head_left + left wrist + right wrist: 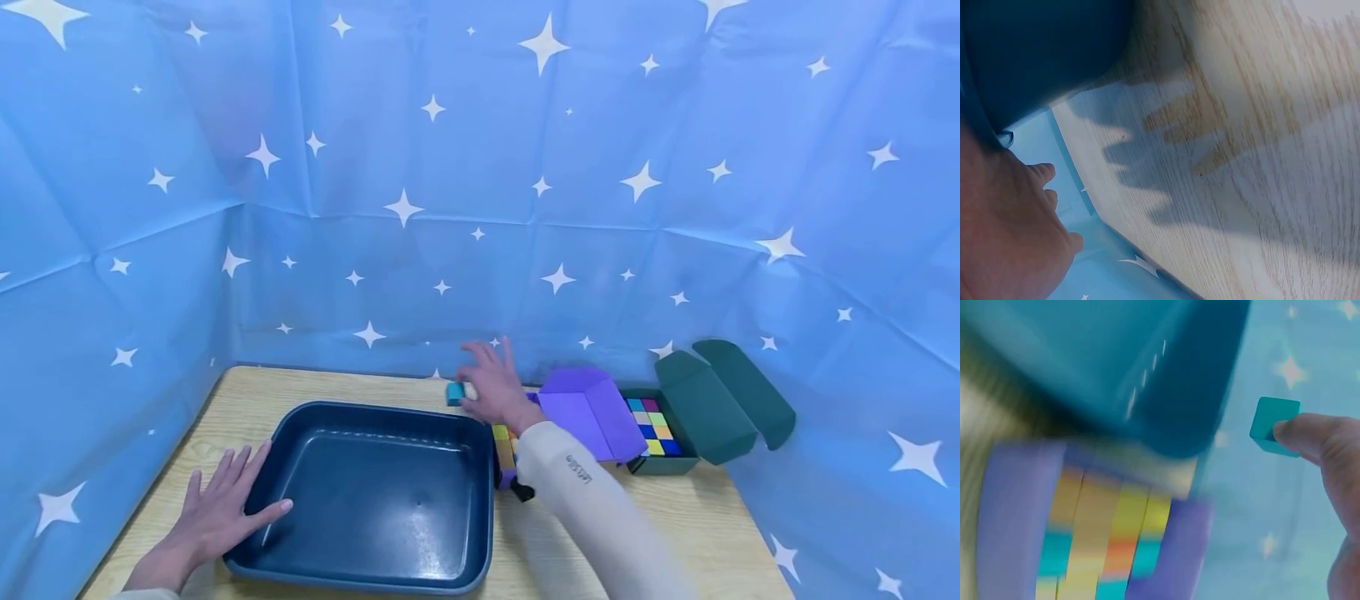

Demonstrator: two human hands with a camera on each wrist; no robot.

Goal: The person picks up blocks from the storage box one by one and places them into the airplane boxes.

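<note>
A teal cube (454,393) is pinched between the thumb and fingers of my right hand (491,385), just past the far right corner of a dark blue tray (378,586). Seen from the right wrist, the thumb presses on one face of the teal cube (1277,419); the fingers behind it are partly hidden. My left hand (217,508) lies spread at the tray's left side, fingers straight, thumb reaching over the rim. The left wrist view shows the back of the left hand (1010,225) beside the tray wall (1041,56).
Right of the tray stands a purple box (588,408) with its lid folded back, holding several coloured blocks (1104,537). Farther right, a green box (663,465) with a raised lid holds more coloured cubes (654,427). A blue star-patterned curtain (480,167) surrounds the wooden table (247,387).
</note>
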